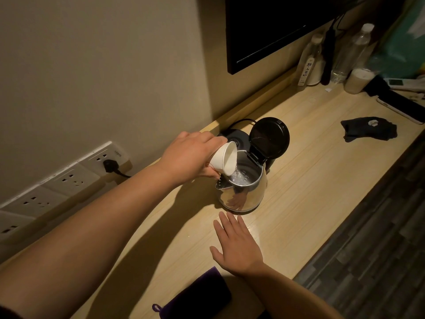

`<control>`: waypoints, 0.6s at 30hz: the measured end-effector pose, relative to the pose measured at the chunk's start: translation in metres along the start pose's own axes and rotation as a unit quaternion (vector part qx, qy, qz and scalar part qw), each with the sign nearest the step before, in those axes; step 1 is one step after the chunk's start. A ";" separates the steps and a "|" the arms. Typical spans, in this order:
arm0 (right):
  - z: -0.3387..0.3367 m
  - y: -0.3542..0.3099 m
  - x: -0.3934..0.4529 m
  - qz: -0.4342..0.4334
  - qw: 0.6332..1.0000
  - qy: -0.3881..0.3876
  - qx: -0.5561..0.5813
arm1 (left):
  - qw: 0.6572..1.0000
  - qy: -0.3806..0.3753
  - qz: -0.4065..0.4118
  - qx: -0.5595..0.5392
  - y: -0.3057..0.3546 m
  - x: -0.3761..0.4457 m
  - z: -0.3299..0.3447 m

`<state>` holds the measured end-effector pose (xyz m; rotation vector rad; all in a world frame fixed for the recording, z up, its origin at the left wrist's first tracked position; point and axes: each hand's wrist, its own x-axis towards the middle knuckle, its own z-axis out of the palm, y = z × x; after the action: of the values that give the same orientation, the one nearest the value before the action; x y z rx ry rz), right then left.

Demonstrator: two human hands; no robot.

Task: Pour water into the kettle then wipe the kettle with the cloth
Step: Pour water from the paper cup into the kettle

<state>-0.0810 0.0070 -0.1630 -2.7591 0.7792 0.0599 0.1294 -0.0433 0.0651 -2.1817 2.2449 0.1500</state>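
Gripping a white paper cup (224,158) in our left hand (187,155), we tip it so its mouth sits over the kettle's opening and water runs from the rim into the steel body. Our right hand (238,246) holds nothing: it hovers flat and spread just above the wood, at 6 o'clock from the kettle, its fingers close to the base but apart from it, mirrored in the shiny wall.

Largest around us is the pale wooden desk (310,180), running from 7 o'clock up to 1 o'clock along the beige wall. A dark screen (264,31) hangs at 12 o'clock. A row of white sockets (57,185) lines the wall at 9 o'clock, with 1 black plug seated in it. The kettle (243,189) stands upright mid-desk, its black lid (269,138) hinged wide open, and bubbles show inside. The purple cloth (197,295) lies at 6 o'clock near the desk's edge, well apart from the kettle. At 2 o'clock lies a dark crumpled item (368,130); at 1 o'clock stand 2 clear bottles (351,49).
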 end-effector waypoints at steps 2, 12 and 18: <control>0.000 0.000 0.000 0.000 1.000 0.001 -0.001 | 1.000 -0.002 0.000 0.002 0.000 0.001 0.000; -0.001 0.000 0.001 0.002 1.000 -0.011 -0.004 | 1.000 -0.008 0.010 0.011 0.002 0.002 -0.005; -0.001 0.000 0.000 0.002 1.000 -0.008 -0.002 | 1.000 -0.010 0.014 0.019 0.001 0.005 -0.005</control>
<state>-0.0808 0.0067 -0.1626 -2.7582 0.7815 0.0833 0.1284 -0.0486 0.0699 -2.1216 2.2507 0.1275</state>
